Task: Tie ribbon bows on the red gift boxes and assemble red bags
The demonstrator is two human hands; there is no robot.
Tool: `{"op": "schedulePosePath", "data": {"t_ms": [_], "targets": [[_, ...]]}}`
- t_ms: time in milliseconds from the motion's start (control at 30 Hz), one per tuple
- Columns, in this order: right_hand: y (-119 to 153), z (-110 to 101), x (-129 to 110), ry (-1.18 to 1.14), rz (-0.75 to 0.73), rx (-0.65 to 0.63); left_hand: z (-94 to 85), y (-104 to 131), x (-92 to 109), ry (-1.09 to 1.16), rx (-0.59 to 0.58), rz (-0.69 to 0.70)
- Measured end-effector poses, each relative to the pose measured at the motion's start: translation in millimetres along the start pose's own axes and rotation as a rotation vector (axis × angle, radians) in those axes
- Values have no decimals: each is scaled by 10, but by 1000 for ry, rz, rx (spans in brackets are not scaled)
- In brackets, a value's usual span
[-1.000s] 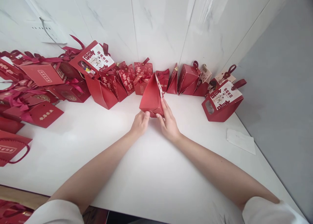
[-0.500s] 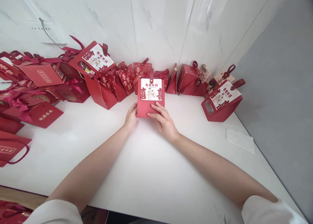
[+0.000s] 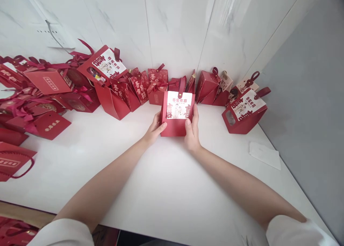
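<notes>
Between my two hands I hold a red gift box (image 3: pixel 174 128) over the white table. Its front carries a white card with red characters and a drawn couple, and a dark red strap loops over the top. My left hand (image 3: pixel 155 130) grips the left side, thumb on the front. On the right side, my right hand (image 3: pixel 192 131) is wrapped round the edge, its thumb also in front. The fingers behind the box are partly hidden. Whether its base touches the table I cannot tell.
Several red gift boxes (image 3: pixel 208 86) line the wall behind. A similar box (image 3: pixel 245 111) stands at the right, near a flat white packet (image 3: pixel 264 155). More ribboned boxes (image 3: pixel 51 126) crowd the left. A grey panel (image 3: pixel 309 106) borders the table on the right.
The gift box has moved right and nearer to me. My right hand has shifted from the box's front to its right side, and my left thumb now lies on the front.
</notes>
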State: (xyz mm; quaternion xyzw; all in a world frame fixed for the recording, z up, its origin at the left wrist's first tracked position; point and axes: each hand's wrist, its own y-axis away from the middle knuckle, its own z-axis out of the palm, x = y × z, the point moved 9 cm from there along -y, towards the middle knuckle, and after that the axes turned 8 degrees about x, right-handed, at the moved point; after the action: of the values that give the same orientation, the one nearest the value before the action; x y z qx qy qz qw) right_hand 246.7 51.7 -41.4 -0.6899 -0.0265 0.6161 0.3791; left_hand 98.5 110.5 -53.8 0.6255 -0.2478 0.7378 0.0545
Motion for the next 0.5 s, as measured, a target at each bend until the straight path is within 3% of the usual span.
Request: {"op": "schedulePosePath", "data": {"t_ms": [133,300,500], "targets": [[17,5,63,-46,48,19,-62,25,-69,12,52,16],[51,100,135,-33,144,-75,-165,36,-164,25,145,-9],[18,31,114,54,117,-19,-192,12,-148,-81,146,-15]]}}
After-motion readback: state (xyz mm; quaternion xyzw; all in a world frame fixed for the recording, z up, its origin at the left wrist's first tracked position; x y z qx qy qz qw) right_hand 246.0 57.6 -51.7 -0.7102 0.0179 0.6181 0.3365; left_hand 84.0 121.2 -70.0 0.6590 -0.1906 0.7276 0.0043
